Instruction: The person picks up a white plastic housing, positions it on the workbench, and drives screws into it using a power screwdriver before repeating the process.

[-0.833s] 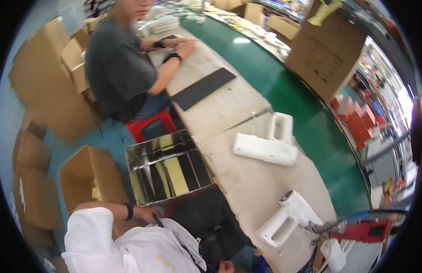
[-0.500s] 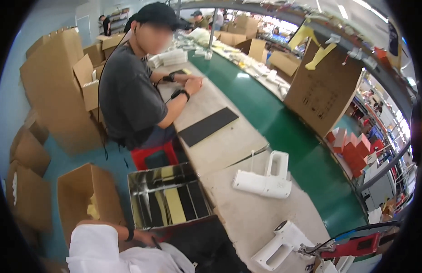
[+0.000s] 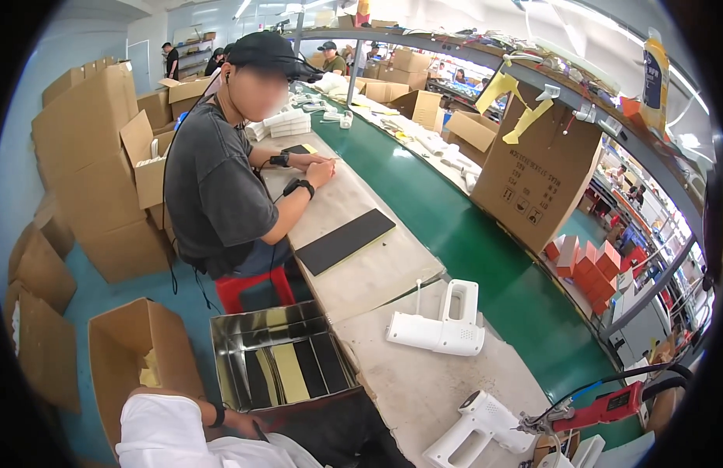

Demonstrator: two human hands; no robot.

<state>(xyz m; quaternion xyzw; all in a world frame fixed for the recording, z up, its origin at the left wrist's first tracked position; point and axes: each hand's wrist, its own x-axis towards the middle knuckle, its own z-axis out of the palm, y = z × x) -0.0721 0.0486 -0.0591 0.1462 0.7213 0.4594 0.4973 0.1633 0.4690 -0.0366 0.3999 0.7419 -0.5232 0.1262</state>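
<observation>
My left hand (image 3: 240, 423) is low in the picture at my lap, with a dark band on the wrist. Its fingers are partly hidden by my white clothing, and a thin dark thing beside them is unclear. My right hand does not show. Close by is an open box with a shiny lining (image 3: 229, 355), holding black and yellow foam strips (image 3: 287, 370). On the table (image 3: 369, 343) to my right lie two white plastic handheld device housings, one farther off (image 3: 439, 331) and one nearer (image 3: 482, 429). A red tool with a metal tip (image 3: 603, 407) reaches over the nearer housing.
A co-worker (image 3: 221, 171) sits on a red stool (image 3: 256, 290), hands together on the table. A black foam sheet (image 3: 346, 242) lies before them. A green belt (image 3: 486, 269) runs alongside. Cardboard boxes (image 3: 88, 187) stack at left; an open carton (image 3: 116, 335) stands near my left arm.
My view has tilted slightly upward, so more of the overhead shelf shows. The housings and foam sheet appear lower and farther left. My left hand stays at my lap.
</observation>
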